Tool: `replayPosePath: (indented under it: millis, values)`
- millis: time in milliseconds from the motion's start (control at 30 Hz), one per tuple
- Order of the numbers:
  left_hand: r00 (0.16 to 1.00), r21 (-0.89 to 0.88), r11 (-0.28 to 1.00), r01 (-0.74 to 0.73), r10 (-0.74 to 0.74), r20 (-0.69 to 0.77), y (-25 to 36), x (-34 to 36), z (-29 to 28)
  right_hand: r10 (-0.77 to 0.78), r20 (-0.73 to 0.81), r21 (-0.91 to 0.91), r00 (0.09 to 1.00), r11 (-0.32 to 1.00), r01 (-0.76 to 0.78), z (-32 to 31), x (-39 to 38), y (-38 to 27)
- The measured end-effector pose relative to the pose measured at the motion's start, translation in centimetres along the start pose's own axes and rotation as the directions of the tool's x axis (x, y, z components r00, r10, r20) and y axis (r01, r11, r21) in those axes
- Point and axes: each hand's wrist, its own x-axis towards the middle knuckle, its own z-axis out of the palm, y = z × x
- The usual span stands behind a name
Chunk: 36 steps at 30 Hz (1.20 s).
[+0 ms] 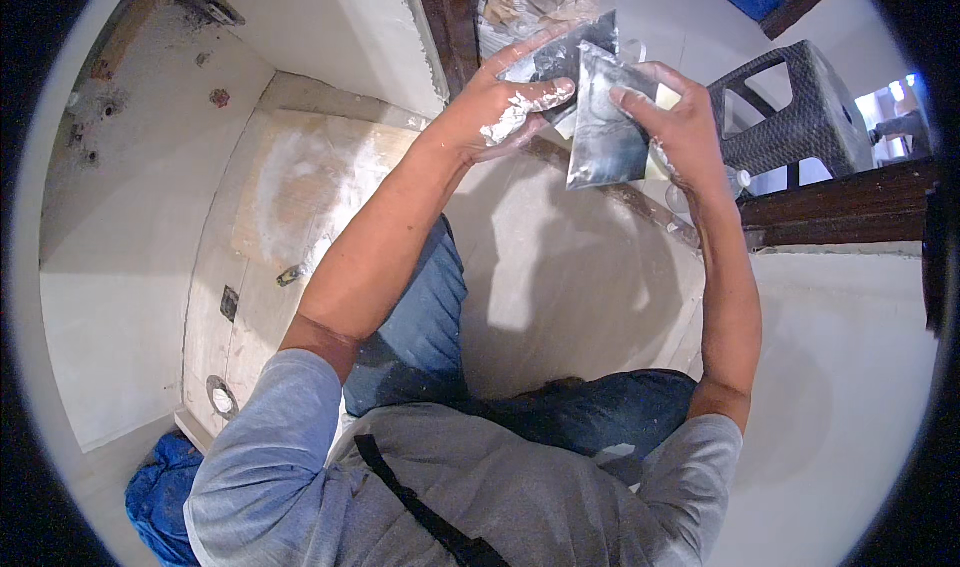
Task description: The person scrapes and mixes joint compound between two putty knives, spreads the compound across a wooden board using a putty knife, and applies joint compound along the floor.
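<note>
Both my hands are raised in front of me at the upper middle, each gripping a thin, flat metal putty spreader. White putty is smeared over my left hand (pixel 505 112), whose thumb presses on the darker spreader (pixel 562 65). My right hand (pixel 682 132) pinches the other spreader (pixel 612 132) with the thumb on its grey, streaked face. The right spreader tilts upright and overlaps part of the left one; whether they touch I cannot tell. White putty clings to their edges.
A crumpled bag (pixel 535 2) lies beyond my hands. To the right, a dark plastic stool (pixel 800 132) stands past a brown wooden frame (pixel 840 207). At left are a white-smeared board (pixel 290 182) and a small tool (pixel 290 275). Blue fabric (pixel 165 492) lies at lower left.
</note>
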Motion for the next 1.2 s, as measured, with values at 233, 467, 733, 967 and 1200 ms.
replayPosePath:
  millis: [233, 467, 733, 967, 1200]
  values:
    - [0.999, 0.105, 0.994, -0.032, 0.034, -0.022, 1.1, -0.4, 1.1, 0.036, 0.002, 0.024, 0.999, 0.999, -0.036, -0.2, 0.0, -0.4]
    - [0.992, -0.093, 0.993, -0.071, 0.08, 0.102, -0.5, 1.0, 0.6, -0.026, -0.036, -0.149, 0.999, 0.989, 0.021, 0.5, -0.3, 0.8]
    - [0.97, -0.257, 0.948, -0.187, 0.135, -0.204, -2.0, 1.4, 1.7, 0.093, -0.23, 0.154, 0.969, 0.986, -0.058, 2.4, 0.0, 0.8]
    - [0.873, 0.473, 0.817, -0.329, 0.454, -0.177, -2.7, 0.8, 2.2, -0.132, -0.187, -0.033, 0.973, 0.991, 0.128, 3.2, -0.8, -0.4]
    - [0.909, 0.746, 0.61, -0.267, 0.418, -0.016, -2.7, 0.7, 1.4, -0.129, -0.184, -0.039, 0.974, 0.992, 0.124, 2.9, -1.0, -0.4]
